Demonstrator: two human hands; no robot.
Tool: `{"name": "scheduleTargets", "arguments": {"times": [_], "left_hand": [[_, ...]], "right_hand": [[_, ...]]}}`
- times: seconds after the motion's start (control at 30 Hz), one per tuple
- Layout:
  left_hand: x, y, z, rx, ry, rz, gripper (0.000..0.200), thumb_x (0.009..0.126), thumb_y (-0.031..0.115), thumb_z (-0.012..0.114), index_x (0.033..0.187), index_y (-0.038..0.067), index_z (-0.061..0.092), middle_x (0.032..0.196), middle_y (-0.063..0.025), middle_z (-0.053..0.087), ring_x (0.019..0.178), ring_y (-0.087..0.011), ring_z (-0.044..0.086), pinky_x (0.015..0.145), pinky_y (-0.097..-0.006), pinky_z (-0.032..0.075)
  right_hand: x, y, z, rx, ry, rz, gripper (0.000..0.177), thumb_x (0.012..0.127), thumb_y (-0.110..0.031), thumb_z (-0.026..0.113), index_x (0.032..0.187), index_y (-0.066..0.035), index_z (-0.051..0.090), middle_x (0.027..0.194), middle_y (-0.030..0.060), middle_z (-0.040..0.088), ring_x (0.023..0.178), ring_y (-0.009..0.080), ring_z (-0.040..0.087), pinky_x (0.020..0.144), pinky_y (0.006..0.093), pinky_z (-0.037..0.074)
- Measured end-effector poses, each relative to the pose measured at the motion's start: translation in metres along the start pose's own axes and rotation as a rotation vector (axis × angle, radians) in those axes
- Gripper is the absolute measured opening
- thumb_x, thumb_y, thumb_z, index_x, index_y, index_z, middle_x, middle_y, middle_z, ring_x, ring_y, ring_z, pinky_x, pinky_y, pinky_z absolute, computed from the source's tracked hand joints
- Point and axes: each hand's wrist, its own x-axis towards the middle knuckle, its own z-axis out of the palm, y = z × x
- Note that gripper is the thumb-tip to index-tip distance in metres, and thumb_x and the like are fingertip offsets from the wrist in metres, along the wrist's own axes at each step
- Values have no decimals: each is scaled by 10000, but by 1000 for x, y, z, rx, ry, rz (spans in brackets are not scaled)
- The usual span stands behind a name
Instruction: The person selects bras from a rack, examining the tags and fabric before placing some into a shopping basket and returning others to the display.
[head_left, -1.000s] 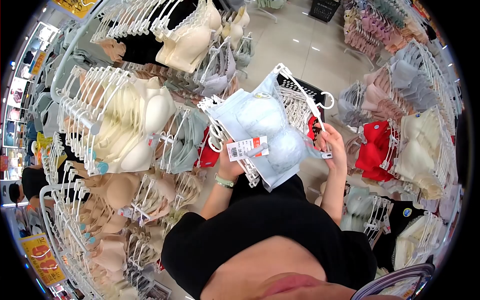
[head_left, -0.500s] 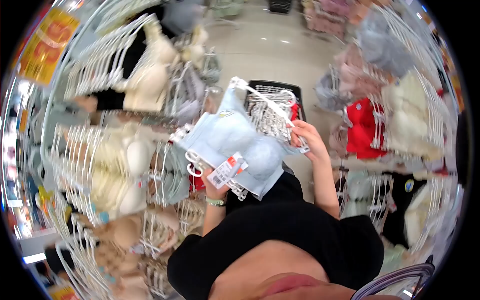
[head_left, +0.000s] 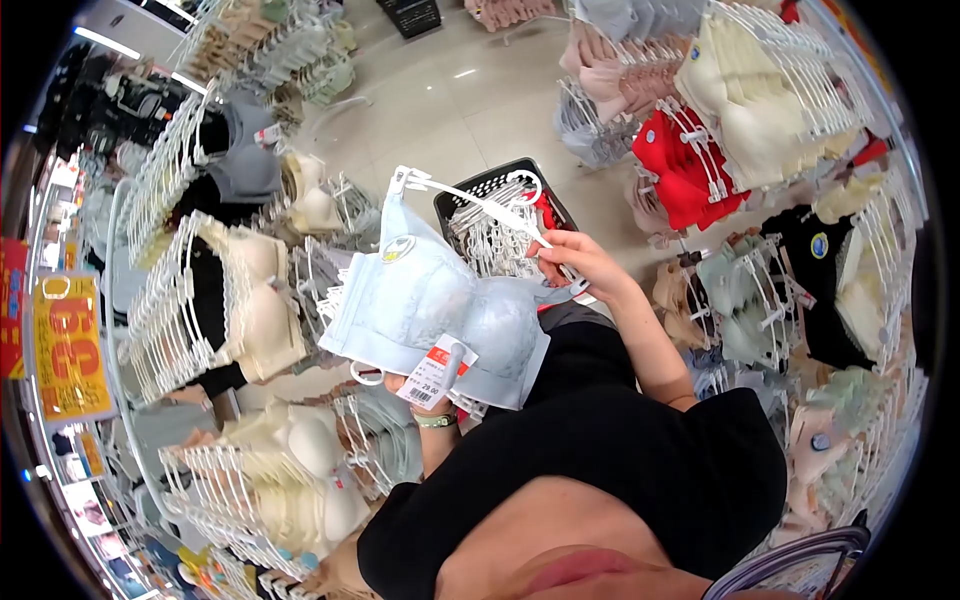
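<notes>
A light blue bra (head_left: 440, 300) hangs on a white hanger (head_left: 480, 203) in front of my body, cups facing up. My right hand (head_left: 575, 262) pinches the right end of the hanger. Below the bra, my left hand (head_left: 418, 393) is mostly hidden behind a white and red price tag (head_left: 440, 372); its fingers are curled around white hangers, whose hooks and ends stick out beside the bra. Just beyond the bra stands a black basket (head_left: 570, 212) full of white hangers.
Racks of cream bras (head_left: 265, 300) line the left side. On the right hang red bras (head_left: 675, 170), cream ones (head_left: 745, 110) and black ones (head_left: 820, 260). A yellow price sign (head_left: 70, 345) is at far left. Another black basket (head_left: 412, 15) stands farther up the tiled floor (head_left: 430, 100).
The view has turned, so the racks and basket appear shifted. The bra and both hands sit slightly farther left in view, and the bra's front shows more fully. Both hands keep their holds.
</notes>
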Motion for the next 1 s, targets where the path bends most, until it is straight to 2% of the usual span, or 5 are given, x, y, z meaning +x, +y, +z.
{"name": "scheduleTargets", "arguments": {"times": [0.33, 0.4, 0.53, 0.63, 1.0], "left_hand": [[49, -11, 15, -180, -243, -268, 700, 514, 198, 443, 1159, -70, 409, 961, -219, 575, 861, -382, 578, 761, -438, 502], [53, -13, 30, -90, -52, -312, 739, 479, 192, 450, 1160, -90, 393, 962, -246, 564, 840, -390, 582, 740, -428, 515], [56, -17, 45, -99, -208, -548, 776, 497, 232, 478, 1197, -86, 369, 983, -251, 557, 846, -400, 577, 750, -435, 510], [50, -19, 28, -27, -354, -657, 766, 563, 291, 519, 1231, -47, 358, 1105, -220, 515, 966, -393, 525, 840, -446, 458], [-1, -48, -26, -32, -343, -851, 706, 662, 323, 562, 1256, 0, 357, 1219, -187, 441, 1116, -354, 426, 931, -443, 377]], "right_hand": [[-42, 21, -25, -18, 354, -95, 191, 825, -188, 537, 728, -24, 545, 542, 5, 496, 483, 74, 440, 484, 198, 343], [-60, 11, -24, -51, 407, -91, 191, 822, -194, 540, 731, -26, 545, 544, 1, 497, 487, 69, 441, 499, 200, 350], [-91, 5, -15, -35, 527, -209, 198, 817, -213, 545, 756, -25, 553, 552, -4, 493, 497, 63, 438, 527, 207, 361], [-111, 10, -14, -57, 493, -234, 186, 829, -190, 523, 805, -10, 565, 570, 5, 500, 511, 68, 448, 492, 192, 333], [-211, 131, 49, 41, 819, -189, 141, 810, -177, 562, 788, -46, 609, 575, -22, 515, 523, 34, 483, 460, 171, 370]]}}
